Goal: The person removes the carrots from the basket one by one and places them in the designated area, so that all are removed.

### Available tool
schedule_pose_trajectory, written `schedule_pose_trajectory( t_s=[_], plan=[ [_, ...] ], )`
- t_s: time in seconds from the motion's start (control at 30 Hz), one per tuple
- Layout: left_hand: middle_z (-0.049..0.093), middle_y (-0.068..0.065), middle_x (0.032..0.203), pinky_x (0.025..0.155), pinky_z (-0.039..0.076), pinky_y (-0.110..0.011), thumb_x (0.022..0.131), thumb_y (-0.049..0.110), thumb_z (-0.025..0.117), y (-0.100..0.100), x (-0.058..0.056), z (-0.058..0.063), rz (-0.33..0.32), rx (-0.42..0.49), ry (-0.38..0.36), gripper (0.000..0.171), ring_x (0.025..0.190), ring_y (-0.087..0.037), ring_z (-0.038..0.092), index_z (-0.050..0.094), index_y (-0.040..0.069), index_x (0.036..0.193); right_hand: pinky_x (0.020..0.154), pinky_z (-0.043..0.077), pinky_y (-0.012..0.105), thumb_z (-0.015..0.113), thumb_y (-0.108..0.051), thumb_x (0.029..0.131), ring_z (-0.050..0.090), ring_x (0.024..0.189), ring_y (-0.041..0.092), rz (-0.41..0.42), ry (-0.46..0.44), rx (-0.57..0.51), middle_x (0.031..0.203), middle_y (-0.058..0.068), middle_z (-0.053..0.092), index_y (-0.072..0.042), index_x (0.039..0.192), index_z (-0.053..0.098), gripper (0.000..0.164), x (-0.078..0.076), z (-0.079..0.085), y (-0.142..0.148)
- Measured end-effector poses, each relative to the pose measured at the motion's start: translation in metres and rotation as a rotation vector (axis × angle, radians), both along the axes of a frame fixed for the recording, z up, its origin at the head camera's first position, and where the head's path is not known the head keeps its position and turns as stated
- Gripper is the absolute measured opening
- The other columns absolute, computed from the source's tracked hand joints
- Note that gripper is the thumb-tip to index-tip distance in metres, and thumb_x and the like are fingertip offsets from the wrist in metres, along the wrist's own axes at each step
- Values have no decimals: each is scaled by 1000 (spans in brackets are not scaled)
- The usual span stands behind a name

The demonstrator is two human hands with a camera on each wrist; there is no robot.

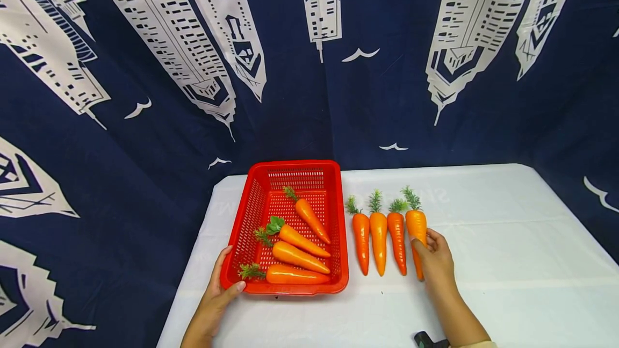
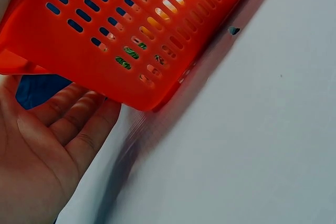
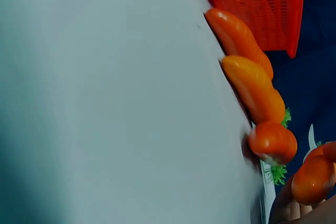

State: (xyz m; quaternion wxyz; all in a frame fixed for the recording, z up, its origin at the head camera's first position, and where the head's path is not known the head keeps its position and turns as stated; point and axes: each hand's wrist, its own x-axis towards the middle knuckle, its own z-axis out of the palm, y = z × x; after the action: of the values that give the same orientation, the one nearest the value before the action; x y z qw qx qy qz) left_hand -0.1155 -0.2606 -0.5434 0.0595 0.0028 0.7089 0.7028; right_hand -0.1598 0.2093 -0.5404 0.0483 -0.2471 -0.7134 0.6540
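At the near left corner of a red plastic basket (image 1: pixel 344 251), my left hand (image 1: pixel 216 293) grips the rim, thumb on top and fingers against the outer side. In the left wrist view, the fingers of that hand (image 2: pixel 58 135) bend under the basket's rim (image 2: pixel 31 69). My right hand (image 1: pixel 437 262) holds an orange toy carrot (image 1: pixel 416 224) with green leaves between thumb and fingers, at the right end of a row. Beside it lie three more carrots: one darker (image 1: pixel 396 230), one lighter (image 1: pixel 379 238) and one reddish (image 1: pixel 360 238). The right wrist view shows the held carrot (image 3: pixel 312 182) partly.
Several carrots (image 1: pixel 297 256) lie inside the basket, leaves mostly to the left. A white cloth (image 1: pixel 508 230) covers the table. Behind it hangs a dark blue curtain (image 1: pixel 377 101) with printed white buildings. A small black object (image 1: pixel 423 339) shows at the near edge, by the right forearm.
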Motion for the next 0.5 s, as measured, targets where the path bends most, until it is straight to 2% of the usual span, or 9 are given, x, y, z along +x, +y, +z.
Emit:
schedule_pose_trajectory(
  t_s=[0.23,0.5],
  plan=[
    [14,-5,164,103,36,-8,94,4,63,0,-1,0,0,7,9,86,134,7,38,16,31,161,73,47,11,62,-32,100,50,92,0,36,-62,60,132,6,48,-6,154,32,67,-6,-1,10],
    [14,-7,164,102,37,-8,94,4,63,0,-1,1,1,8,13,86,133,8,39,16,29,161,72,49,14,62,-34,100,53,85,-5,114,-80,129,140,17,47,-3,154,28,71,-10,-3,17]
  ],
)
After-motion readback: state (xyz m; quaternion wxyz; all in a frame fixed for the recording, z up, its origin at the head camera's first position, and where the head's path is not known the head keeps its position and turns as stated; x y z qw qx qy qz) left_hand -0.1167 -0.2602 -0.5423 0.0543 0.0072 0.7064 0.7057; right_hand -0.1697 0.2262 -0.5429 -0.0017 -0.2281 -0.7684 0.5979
